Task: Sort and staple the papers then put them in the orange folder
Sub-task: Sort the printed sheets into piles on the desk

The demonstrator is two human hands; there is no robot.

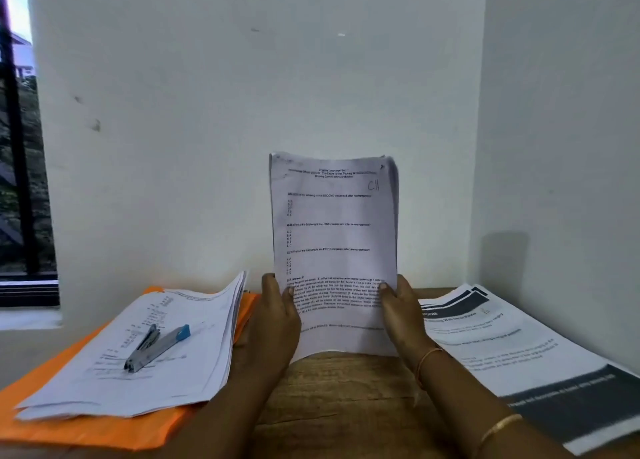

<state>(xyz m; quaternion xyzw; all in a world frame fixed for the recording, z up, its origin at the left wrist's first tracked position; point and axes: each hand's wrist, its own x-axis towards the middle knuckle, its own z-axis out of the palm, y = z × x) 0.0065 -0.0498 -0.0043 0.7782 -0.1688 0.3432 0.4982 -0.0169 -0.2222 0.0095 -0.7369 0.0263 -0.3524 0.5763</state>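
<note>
A thin bundle of printed papers (334,237) marked "C11" in pen stands upright on the wooden table (346,389) in front of me. My left hand (277,316) grips its lower left edge and my right hand (401,309) grips its lower right edge, thumbs on the front sheet. At the left lies the orange folder (86,427), with a stack of papers (156,348) on top of it. A silver stapler with a blue end (156,348) lies on that stack.
Another set of printed sheets with dark bands (540,361) lies on the table at the right, reaching the front right edge. White walls close off the back and right side. A window (20,147) with a sill is at the far left.
</note>
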